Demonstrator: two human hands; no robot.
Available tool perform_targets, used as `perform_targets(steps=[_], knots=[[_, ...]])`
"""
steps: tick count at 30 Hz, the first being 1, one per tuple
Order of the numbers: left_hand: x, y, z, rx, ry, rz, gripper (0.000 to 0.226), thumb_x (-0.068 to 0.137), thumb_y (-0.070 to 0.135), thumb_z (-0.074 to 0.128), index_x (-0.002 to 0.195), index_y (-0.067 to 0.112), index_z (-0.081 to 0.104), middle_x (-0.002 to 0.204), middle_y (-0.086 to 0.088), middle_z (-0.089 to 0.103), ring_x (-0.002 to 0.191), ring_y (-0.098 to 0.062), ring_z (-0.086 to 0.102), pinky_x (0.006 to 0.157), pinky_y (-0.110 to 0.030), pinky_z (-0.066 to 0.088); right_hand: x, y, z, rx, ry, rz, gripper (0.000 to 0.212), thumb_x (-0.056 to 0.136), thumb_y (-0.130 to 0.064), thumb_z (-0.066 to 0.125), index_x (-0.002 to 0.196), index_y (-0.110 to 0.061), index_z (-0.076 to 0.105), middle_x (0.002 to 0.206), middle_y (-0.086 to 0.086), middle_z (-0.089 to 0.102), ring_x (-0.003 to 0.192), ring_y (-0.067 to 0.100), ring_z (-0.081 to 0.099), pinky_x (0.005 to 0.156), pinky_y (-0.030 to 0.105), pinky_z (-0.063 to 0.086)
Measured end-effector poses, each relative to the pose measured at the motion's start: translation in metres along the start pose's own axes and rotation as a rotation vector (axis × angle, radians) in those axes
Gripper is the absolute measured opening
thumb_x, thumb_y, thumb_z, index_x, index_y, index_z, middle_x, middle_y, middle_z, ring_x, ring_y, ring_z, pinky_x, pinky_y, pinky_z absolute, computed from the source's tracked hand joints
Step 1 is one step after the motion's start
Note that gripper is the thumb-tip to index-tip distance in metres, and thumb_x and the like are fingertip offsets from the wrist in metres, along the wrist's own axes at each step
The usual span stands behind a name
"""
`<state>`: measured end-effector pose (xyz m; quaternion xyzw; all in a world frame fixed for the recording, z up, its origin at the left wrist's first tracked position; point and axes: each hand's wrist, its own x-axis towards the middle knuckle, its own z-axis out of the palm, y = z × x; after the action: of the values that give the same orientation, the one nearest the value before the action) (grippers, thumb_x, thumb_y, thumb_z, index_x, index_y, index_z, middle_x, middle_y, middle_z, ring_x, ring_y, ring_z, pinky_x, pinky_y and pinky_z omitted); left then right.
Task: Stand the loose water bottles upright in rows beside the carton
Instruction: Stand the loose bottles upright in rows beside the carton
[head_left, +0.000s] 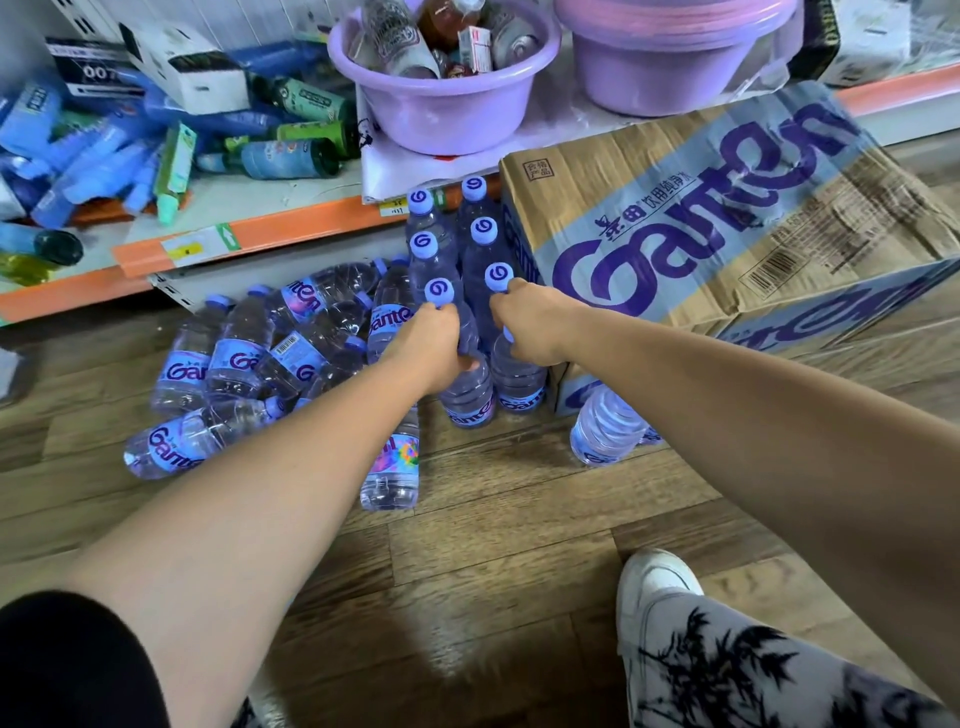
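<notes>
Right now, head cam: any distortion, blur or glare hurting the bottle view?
Head view: wide-angle bend curves the shelf edge and stretches the carton; upright bottles stay sharp; soft blur at the frame corners; light is even, with mild sheen on the lying bottles and a faint shadow on the floor.

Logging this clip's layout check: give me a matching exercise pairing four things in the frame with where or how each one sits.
Things:
1. Ganten carton
2. lilac basin
3. left hand
4. heap of bottles

Places or states:
A. lying on their sides on the wooden floor
B. on the shelf, filled with assorted bottles and cans
C. gripping an upright bottle in the front row
D. on the floor to the right of the upright rows

Pairs: 1-D, 2-B, 3-C, 4-A
</notes>
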<state>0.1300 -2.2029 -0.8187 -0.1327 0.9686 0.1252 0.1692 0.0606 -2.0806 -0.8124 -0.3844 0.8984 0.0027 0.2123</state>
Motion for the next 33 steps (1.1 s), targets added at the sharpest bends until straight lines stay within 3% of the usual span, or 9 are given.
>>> perform_targets(steps=[5, 8, 10, 12, 15, 18, 26, 33], knots=[[-0.001, -0.004, -0.001, 0.061, -0.029, 0.081, 0.047, 0.081, 0.031, 0.07, 0.114, 0.005, 0.049, 0.119, -0.017, 0.054, 0.108, -0.035, 0.055, 0.079, -0.036, 0.042, -0.001, -0.001, -0.001, -0.005, -0.009, 0.008, 0.029, 0.089, -0.002, 0.049, 0.118, -0.004, 0.049, 0.129, 0.017, 0.041, 0.087, 0.032, 0.053, 0.069, 0.034, 0.04], [-0.003, -0.007, -0.005, 0.165, -0.112, 0.17, 0.045, 0.083, 0.022, 0.065, 0.124, 0.013, 0.048, 0.116, -0.012, 0.05, 0.108, -0.035, 0.055, 0.082, -0.04, 0.047, 0.0, -0.001, 0.0, -0.015, -0.012, 0.009, 0.031, 0.089, -0.004, 0.05, 0.12, -0.005, 0.048, 0.129, 0.017, 0.041, 0.093, 0.035, 0.056, 0.069, 0.034, 0.04], [-0.003, -0.01, -0.007, 0.228, -0.132, 0.221, 0.032, 0.086, 0.014, 0.056, 0.117, 0.015, 0.052, 0.101, -0.007, 0.045, 0.102, -0.035, 0.056, 0.078, -0.039, 0.047, 0.0, -0.001, 0.0, -0.018, -0.017, 0.004, 0.031, 0.089, -0.005, 0.051, 0.12, -0.005, 0.048, 0.129, 0.017, 0.041, 0.1, 0.036, 0.058, 0.069, 0.034, 0.04], [-0.003, -0.01, -0.008, 0.263, -0.1, 0.21, 0.02, 0.088, 0.015, 0.054, 0.108, 0.012, 0.052, 0.094, -0.006, 0.041, 0.096, -0.035, 0.057, 0.075, -0.04, 0.047, 0.0, 0.0, 0.0, -0.006, -0.017, 0.003, 0.029, 0.089, -0.004, 0.051, 0.118, -0.005, 0.049, 0.127, 0.016, 0.041, 0.093, 0.035, 0.056, 0.068, 0.034, 0.04], [-0.004, -0.006, -0.005, 0.306, -0.063, 0.172, 0.025, 0.091, 0.019, 0.053, 0.112, 0.007, 0.046, 0.106, -0.016, 0.046, 0.096, -0.039, 0.057, 0.076, -0.044, 0.048, -0.002, 0.001, 0.0, 0.004, -0.01, 0.0, 0.028, 0.089, -0.003, 0.05, 0.117, -0.005, 0.049, 0.125, 0.016, 0.042, 0.084, 0.03, 0.048, 0.068, 0.033, 0.039], [-0.004, -0.006, 0.001, 0.282, -0.053, 0.153, 0.034, 0.093, 0.024, 0.052, 0.118, 0.004, 0.043, 0.114, -0.02, 0.047, 0.098, -0.042, 0.057, 0.078, -0.044, 0.047, -0.003, 0.001, 0.0, -0.002, -0.014, -0.015, 0.029, 0.089, -0.003, 0.051, 0.117, -0.005, 0.049, 0.126, 0.016, 0.042, 0.092, 0.034, 0.056, 0.069, 0.033, 0.039], [-0.004, -0.008, 0.001, 0.135, -0.039, 0.055, 0.039, 0.092, 0.028, 0.055, 0.118, 0.001, 0.043, 0.122, -0.02, 0.046, 0.108, -0.04, 0.054, 0.088, -0.045, 0.046, -0.005, 0.002, -0.002, 0.003, -0.016, -0.03, 0.032, 0.088, -0.003, 0.054, 0.119, -0.007, 0.05, 0.126, 0.015, 0.043, 0.1, 0.036, 0.058, 0.069, 0.033, 0.039], [-0.003, 0.0, 0.009, 0.038, 0.029, 0.034, 0.037, 0.093, 0.022, 0.054, 0.12, 0.0, 0.043, 0.126, -0.019, 0.043, 0.111, -0.04, 0.052, 0.087, -0.042, 0.042, -0.004, 0.002, -0.002, -0.008, -0.002, -0.028, 0.032, 0.088, -0.003, 0.054, 0.12, -0.006, 0.05, 0.128, 0.015, 0.043, 0.101, 0.036, 0.059, 0.069, 0.032, 0.039]])
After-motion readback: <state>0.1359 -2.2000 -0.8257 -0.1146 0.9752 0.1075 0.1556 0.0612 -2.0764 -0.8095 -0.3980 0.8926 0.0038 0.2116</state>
